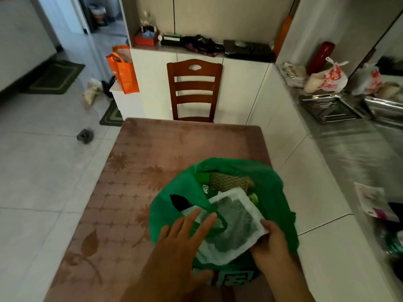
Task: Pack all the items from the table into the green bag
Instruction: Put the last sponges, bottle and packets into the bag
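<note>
Both hands work low in the frame: right hand (271, 238) pinches the white packet (233, 225), left hand (185, 232) flat, fingers spread; tuck it deeper into the green bag (172, 214).

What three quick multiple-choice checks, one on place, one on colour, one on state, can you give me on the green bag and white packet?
1. Where is the green bag?
A. near right part of the table
B. on the chair
C. on the floor

2. What colour is the bag by the cabinet, left of the wooden chair?
A. blue
B. orange
C. black

3. How is the white packet held?
A. lying alone
B. left hand only
C. right hand grips its corner, left hand flat on it

Answers: 1 A, it sits on the tablecloth; 2 B, the orange bag; 3 C, both hands touch it.
</note>
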